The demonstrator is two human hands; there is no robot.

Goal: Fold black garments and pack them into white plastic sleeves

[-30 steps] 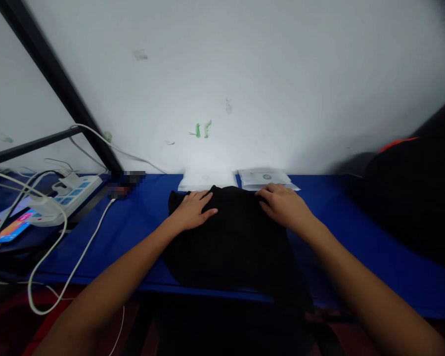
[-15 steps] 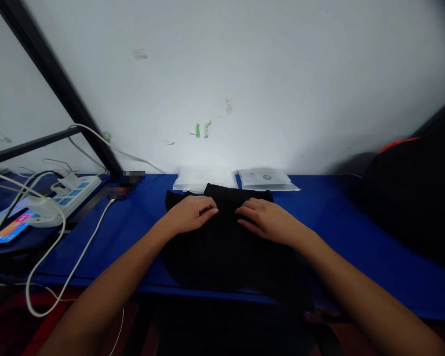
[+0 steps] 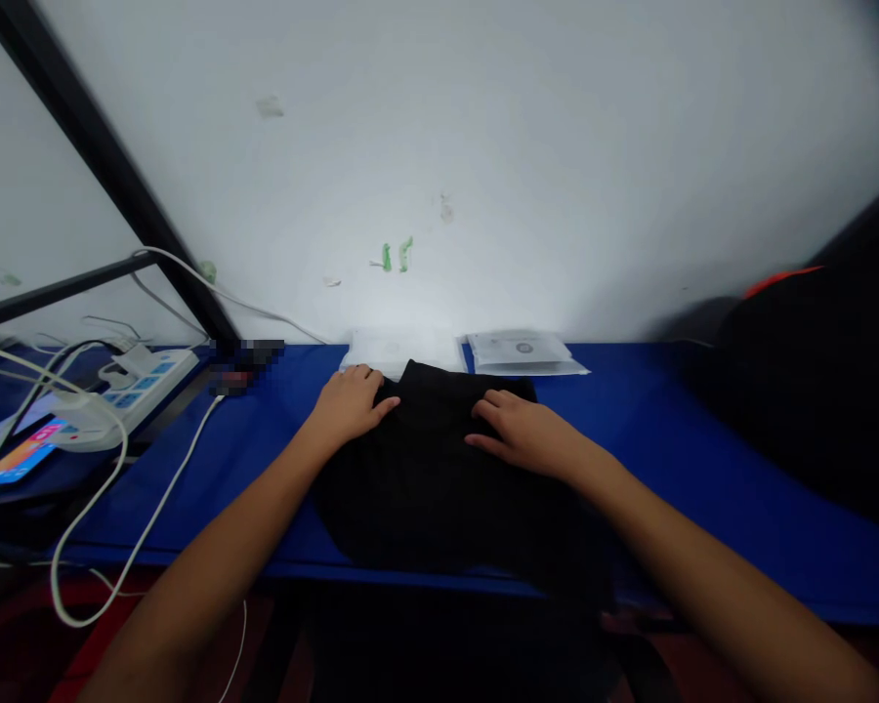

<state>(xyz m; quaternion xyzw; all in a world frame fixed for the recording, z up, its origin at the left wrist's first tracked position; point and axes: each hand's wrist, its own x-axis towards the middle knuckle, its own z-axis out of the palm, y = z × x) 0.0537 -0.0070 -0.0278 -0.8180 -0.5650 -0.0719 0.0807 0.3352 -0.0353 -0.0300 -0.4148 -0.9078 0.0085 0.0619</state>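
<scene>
Head view: the black cloth [image 3: 439, 498] lies on the blue table [image 3: 645, 420], extending to the front edge. The left hand [image 3: 348, 404] rests at the cloth's far left corner, thumb apart from fingers; the right hand [image 3: 519, 432] rests near the far right corner, fingers bent — whether either pinches fabric cannot be determined. A white packet [image 3: 381, 348] and a second packet [image 3: 522, 350] lie behind, near the wall [image 3: 527, 176].
</scene>
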